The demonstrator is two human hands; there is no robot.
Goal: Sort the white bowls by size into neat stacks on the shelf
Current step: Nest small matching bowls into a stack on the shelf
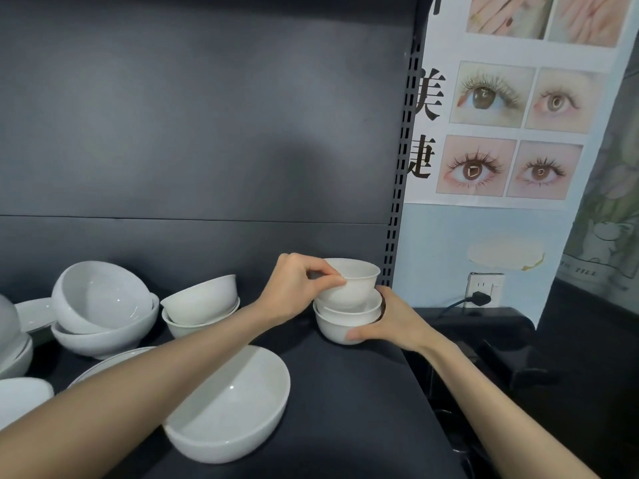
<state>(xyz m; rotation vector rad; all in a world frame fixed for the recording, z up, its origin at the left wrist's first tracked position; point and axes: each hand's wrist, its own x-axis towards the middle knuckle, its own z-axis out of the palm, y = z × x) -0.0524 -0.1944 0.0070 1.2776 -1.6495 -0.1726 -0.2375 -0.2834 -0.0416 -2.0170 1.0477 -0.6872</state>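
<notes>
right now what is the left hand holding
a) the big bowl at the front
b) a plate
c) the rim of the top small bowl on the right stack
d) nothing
c: the left hand pinches the rim of the top small bowl on the right stack, while the right hand steadies the bottom bowl.

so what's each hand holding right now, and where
Left hand pinches the top small bowl at its rim; right hand cups the bottom bowl of that stack by its side.
</notes>
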